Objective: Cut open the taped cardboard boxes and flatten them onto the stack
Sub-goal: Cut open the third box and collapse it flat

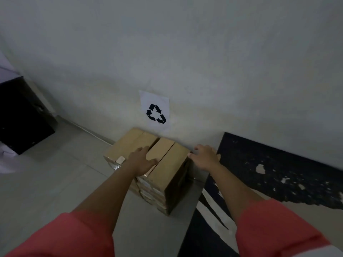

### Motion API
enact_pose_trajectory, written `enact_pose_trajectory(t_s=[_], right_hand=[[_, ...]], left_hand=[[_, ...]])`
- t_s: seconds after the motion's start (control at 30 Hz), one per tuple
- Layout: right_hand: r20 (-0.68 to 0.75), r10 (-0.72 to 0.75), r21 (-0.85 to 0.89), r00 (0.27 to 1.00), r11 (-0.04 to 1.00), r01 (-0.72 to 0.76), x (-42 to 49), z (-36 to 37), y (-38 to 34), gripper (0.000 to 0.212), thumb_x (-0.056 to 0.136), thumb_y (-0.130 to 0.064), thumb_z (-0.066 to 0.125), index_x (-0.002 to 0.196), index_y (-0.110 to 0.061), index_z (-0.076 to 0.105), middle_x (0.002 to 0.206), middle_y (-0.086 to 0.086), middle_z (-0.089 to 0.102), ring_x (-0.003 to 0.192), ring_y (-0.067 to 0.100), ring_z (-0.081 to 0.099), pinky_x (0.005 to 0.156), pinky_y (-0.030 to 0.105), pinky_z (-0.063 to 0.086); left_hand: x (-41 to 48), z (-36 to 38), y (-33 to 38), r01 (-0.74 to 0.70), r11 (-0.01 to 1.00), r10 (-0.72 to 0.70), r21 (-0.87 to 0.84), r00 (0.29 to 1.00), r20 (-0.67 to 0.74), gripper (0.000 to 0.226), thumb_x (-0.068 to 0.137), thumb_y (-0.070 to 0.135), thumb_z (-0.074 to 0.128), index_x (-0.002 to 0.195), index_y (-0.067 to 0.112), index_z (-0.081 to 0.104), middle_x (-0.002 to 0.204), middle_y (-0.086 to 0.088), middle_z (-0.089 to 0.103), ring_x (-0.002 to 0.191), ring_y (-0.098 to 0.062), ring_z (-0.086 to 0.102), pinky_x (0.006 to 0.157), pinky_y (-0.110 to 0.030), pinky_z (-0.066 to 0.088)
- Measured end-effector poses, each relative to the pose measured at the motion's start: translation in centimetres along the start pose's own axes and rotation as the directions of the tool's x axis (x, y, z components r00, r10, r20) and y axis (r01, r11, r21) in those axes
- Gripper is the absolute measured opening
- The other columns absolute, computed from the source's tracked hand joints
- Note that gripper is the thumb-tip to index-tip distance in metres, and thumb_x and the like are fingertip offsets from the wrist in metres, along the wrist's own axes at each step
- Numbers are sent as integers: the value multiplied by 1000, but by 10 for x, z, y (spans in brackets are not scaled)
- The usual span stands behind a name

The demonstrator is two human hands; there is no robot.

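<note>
A stack of flattened cardboard boxes (154, 190) stands on the floor against the wall, under a paper recycling sign (155, 111). The top piece of brown cardboard (167, 158) lies flat on the stack, with flaps and seams showing. My left hand (141, 161) rests palm down on this top cardboard, fingers spread toward the wall. My right hand (205, 156) is at the stack's right edge, fingers loosely spread, its thumb touching the top piece's edge. No cutting tool is visible.
A black box-like object (20, 115) stands at the left by the wall. A dark mat with worn patches (269, 171) lies on the floor right of the stack. Pale tiled floor (55, 182) spreads to the left and front.
</note>
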State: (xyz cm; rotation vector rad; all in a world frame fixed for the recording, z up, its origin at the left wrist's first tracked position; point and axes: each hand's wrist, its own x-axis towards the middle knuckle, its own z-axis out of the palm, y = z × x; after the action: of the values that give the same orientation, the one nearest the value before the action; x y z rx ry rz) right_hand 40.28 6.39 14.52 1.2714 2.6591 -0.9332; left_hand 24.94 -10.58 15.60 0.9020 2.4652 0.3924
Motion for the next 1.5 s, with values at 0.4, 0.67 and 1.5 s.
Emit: enact_pose_trajectory(t_s=[0.4,0.67,1.5], right_hand=[[38,360,73,932,929,-362,106,102,-37,58,94,-53,45,143,-23,36,147,8,36,137,32,27,109,47,23],[123,502,121,856,849,-515,164,164,-15,69,89,-60,48,145,-24,30,148,8,34,137,30,28,109,46,21],[231,615,853,754,245,-461,256,311,53,75,69,-39,82,131,-14,49,115,1,63,95,16,63,69,26,52]], left_hand=[[170,-5,-94,-155,988,146,16,959,243,84,92,53,54,155,20,8,160,-10,11,146,-31,15,114,-46,24],[264,44,-129,-127,992,127,-21,946,299,92,88,53,60,155,17,9,156,-13,16,143,-31,21,112,-46,30],[380,170,-148,96,990,-103,108,993,64,112,51,65,83,134,10,32,130,-11,40,122,-30,43,94,-44,42]])
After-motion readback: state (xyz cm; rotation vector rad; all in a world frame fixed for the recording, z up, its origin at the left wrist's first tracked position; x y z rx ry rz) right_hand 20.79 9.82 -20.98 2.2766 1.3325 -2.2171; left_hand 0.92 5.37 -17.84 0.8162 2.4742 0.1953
